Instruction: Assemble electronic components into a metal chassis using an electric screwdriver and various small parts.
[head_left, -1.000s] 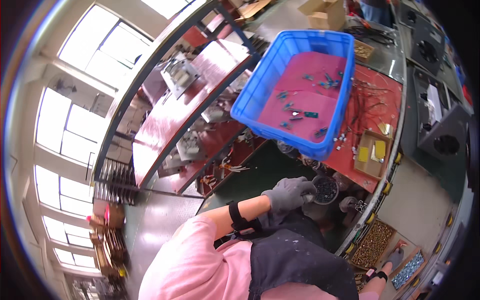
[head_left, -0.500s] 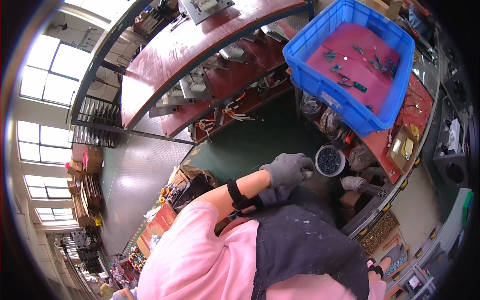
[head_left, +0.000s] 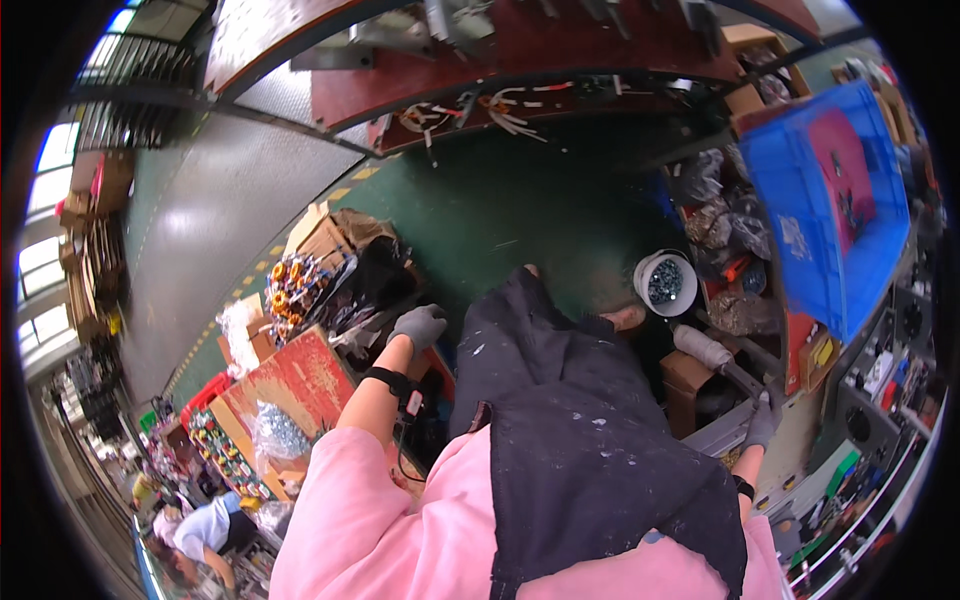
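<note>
My left hand (head_left: 420,326), in a grey glove, is out to the left of the apron. Its fingers are curled beside a dark, shadowed thing; what they hold, if anything, is hidden. Also gloved in grey, my right hand (head_left: 764,420) is at the bench edge on the right. Its fingers close about the near end of a metal bar (head_left: 742,379), and the exact hold is unclear. A pale wrapped roll (head_left: 702,347) sits on the bar's far end. Beyond it, a white bucket (head_left: 690,283) holds small dark metal pieces.
A blue crate (head_left: 800,235) with a pink sheet inside tilts at the right. Plastic bags (head_left: 708,222) lie below the bench. On the left are cartons (head_left: 325,240), orange-ringed coils (head_left: 297,283) and a worn red board (head_left: 312,372). Another person (head_left: 205,530) is at lower left.
My left hand has swung from near the bucket out to the left. My right hand has moved up to the metal bar's end. The view has tipped downward, showing the legs and feet.
</note>
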